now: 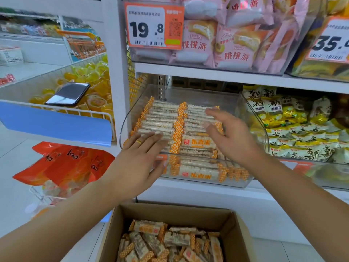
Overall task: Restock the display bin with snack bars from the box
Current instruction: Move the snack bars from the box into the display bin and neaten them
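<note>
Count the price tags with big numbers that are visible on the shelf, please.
2. One price tag hangs on the pink-packet bin at upper left, reading 19.8; the other price tag is at the upper right edge, partly cut off. More may be hidden.

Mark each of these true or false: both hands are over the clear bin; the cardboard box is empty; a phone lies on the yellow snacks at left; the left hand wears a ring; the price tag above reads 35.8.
1. Both hands, left hand and right hand, are over the clear bin: true.
2. The cardboard box is empty: false, it holds many snack bars.
3. A phone lies on the yellow snacks: true.
4. The left hand wears a ring: true.
5. The price tag above the bin reads 35.8: false, it reads 19.8.
</note>
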